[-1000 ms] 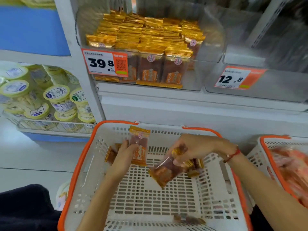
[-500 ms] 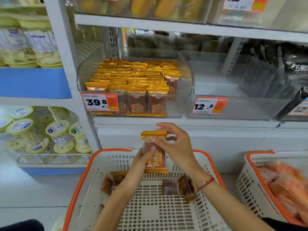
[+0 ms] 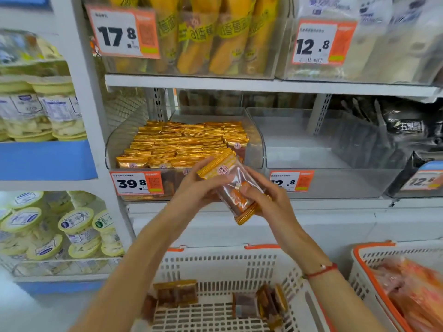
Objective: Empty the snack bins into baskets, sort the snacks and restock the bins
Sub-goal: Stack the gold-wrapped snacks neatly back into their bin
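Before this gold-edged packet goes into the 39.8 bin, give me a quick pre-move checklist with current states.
1. Snack packet held by both hands, left hand and right hand: ok.
2. Packet matches the gold packets in the 39.8 bin: ok.
3. Free space at the bin's right side: ok.
4. Packet upright like the stocked rows: not ok, tilted.
5. Packets left in the white basket: ok, several remain.
6. Packet seal intact: cannot tell.

Gold-edged snack packet (image 3: 230, 185); white basket (image 3: 215, 264), orange rim.
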A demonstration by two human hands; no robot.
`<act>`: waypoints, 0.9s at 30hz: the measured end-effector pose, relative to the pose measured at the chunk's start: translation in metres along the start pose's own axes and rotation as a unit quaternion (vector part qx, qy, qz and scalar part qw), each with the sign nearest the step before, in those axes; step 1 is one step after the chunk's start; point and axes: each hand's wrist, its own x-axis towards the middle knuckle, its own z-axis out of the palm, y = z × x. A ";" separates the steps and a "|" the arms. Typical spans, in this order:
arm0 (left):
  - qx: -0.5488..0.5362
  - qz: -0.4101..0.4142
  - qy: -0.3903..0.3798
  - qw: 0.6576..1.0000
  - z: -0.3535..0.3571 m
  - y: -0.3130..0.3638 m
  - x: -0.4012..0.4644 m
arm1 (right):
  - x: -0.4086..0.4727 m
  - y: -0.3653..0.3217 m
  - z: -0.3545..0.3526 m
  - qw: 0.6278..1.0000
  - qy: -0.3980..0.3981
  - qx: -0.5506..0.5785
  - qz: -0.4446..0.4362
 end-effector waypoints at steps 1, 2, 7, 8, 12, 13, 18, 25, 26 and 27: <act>0.037 -0.029 -0.040 0.998 -0.004 0.015 0.006 | 0.004 -0.002 -0.005 1.000 -0.006 -0.022 -0.005; 0.096 -0.049 -0.080 0.991 -0.006 0.029 0.010 | 0.007 -0.004 -0.008 0.999 -0.015 -0.044 -0.013; 0.317 0.052 -0.160 0.933 0.000 0.062 0.029 | 0.028 -0.011 -0.012 0.994 -0.037 -0.085 -0.058; 0.325 0.080 -0.153 0.930 -0.001 0.066 0.032 | 0.032 -0.012 -0.012 0.994 -0.029 -0.083 -0.069; 0.285 0.164 -0.033 0.944 -0.020 0.079 0.054 | 0.050 0.006 -0.028 0.975 0.123 -0.136 -0.127; 0.272 0.189 0.011 0.944 -0.025 0.079 0.063 | 0.055 0.016 -0.038 0.949 0.173 -0.215 -0.152; 0.306 0.277 0.069 0.908 -0.023 0.061 0.105 | 0.065 0.064 -0.081 0.767 0.165 -0.590 -0.190; 0.491 0.263 -0.045 0.830 -0.002 0.040 0.141 | 0.069 0.071 -0.082 0.761 0.169 -0.596 -0.195; 0.520 0.252 -0.056 0.814 -0.002 0.038 0.146 | 0.069 0.071 -0.082 0.765 0.167 -0.593 -0.186; 0.540 0.240 -0.063 0.805 -0.002 0.036 0.150 | 0.069 0.072 -0.081 0.769 0.167 -0.590 -0.180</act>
